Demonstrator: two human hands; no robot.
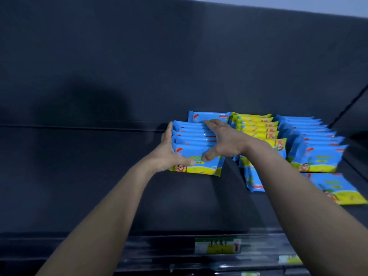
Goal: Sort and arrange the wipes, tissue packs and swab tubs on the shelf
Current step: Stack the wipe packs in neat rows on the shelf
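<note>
A row of several blue wipe packs (194, 136) stands upright on the dark shelf (99, 176). My left hand (169, 152) presses its left side, thumb on the front pack. My right hand (223, 140) grips the row from the top and right, thumb on the front pack. One blue pack (209, 116) stands behind this row. To the right stand a yellow pack row (256, 126) and another blue pack row (314, 144). One pack (253, 180) lies in front of the yellow row, partly hidden by my right forearm. Another flat pack (338, 188) lies at the far right.
The shelf's left half shows bare dark surface under a dark back panel (179, 56). A price label (218, 245) sits on the shelf's front edge, with a second label (289, 258) lower right. A slanted shelf divider (348, 108) rises at the far right.
</note>
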